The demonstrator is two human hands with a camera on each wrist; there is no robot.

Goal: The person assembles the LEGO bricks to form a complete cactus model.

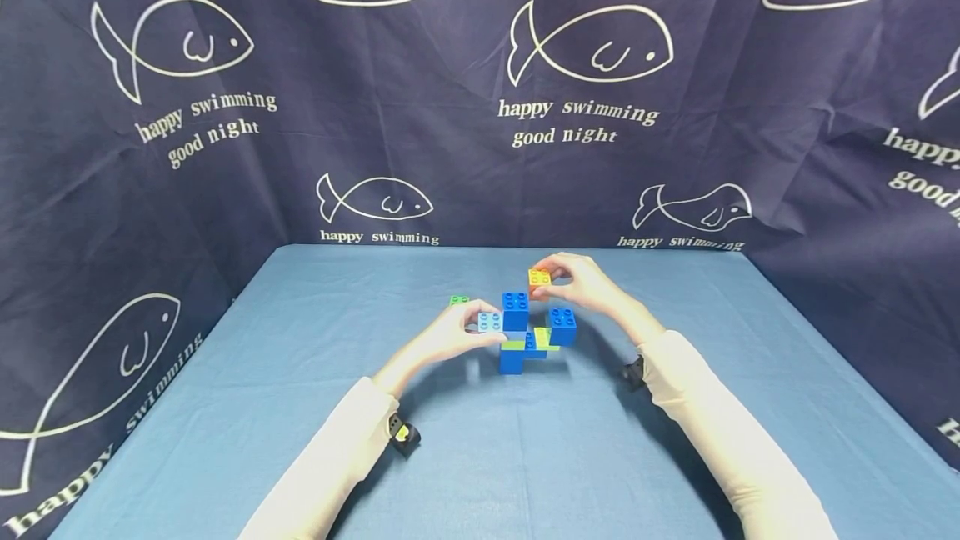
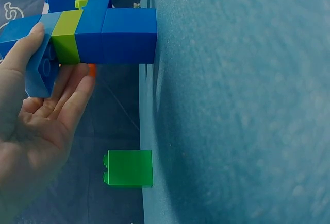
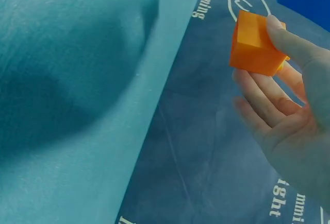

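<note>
A structure of toy building bricks in blue, light blue and lime green stands on the table, with a blue brick (image 1: 515, 312) at its top and another blue brick (image 1: 562, 325) raised on the right. My left hand (image 1: 453, 330) grips it from the left, thumb and fingers around the light blue brick (image 1: 490, 322). In the left wrist view the thumb presses beside the lime brick (image 2: 67, 36). Behind the structure, my right hand (image 1: 583, 280) pinches an orange brick (image 3: 255, 44) between thumb and fingers. The orange brick is held above the table, apart from the structure.
A loose green brick (image 2: 129, 168) stands on the table behind my left hand. The blue cloth-covered table (image 1: 480, 457) ends at a dark curtain (image 1: 465, 132) printed with white fish. A small black device (image 1: 405, 435) is strapped at my left wrist, another (image 1: 634, 372) at my right.
</note>
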